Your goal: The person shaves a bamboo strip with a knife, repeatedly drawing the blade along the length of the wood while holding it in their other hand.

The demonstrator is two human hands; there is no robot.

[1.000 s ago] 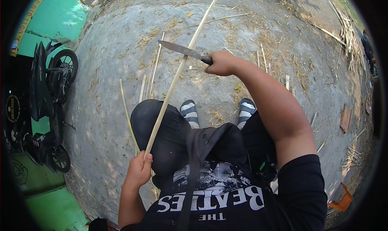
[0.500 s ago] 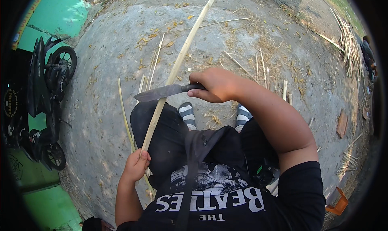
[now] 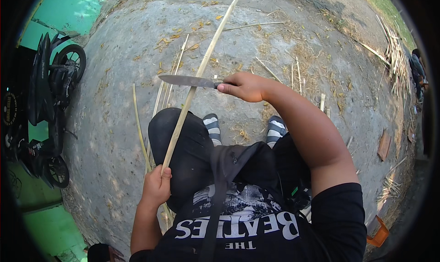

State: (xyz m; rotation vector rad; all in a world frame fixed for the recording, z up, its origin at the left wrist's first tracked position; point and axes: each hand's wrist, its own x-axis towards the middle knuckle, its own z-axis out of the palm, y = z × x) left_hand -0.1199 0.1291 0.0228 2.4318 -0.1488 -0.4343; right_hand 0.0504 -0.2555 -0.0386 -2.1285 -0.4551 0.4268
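Rough grey concrete ground (image 3: 114, 101), dusty and mottled, spreads under a crouching person, strewn with curled yellow-brown dry leaves (image 3: 195, 47) and pale fibrous scraps. Slanting above the left knee is a long, narrow, straw-coloured strip of split bamboo or similar wood (image 3: 178, 124), its far end reaching the upper edge of view. Fingers of the left hand (image 3: 157, 186) close around its near part, thumb uppermost; whether it runs on below the grip is hidden. Fist closed on a dark handle, the right hand (image 3: 243, 86) holds a broad, pointed knife with a dull grey metal blade (image 3: 181, 80) flat across the strip.

That piece is uncut through and looks fairly even in width; work on it seems under way, though how much remains cannot be told. Slim loose pale strips (image 3: 182, 53) lie beyond the knee, and a thick, tangled sheaf of light sticks (image 3: 398, 55) rests at far right; whether these are finished or waiting is unclear.
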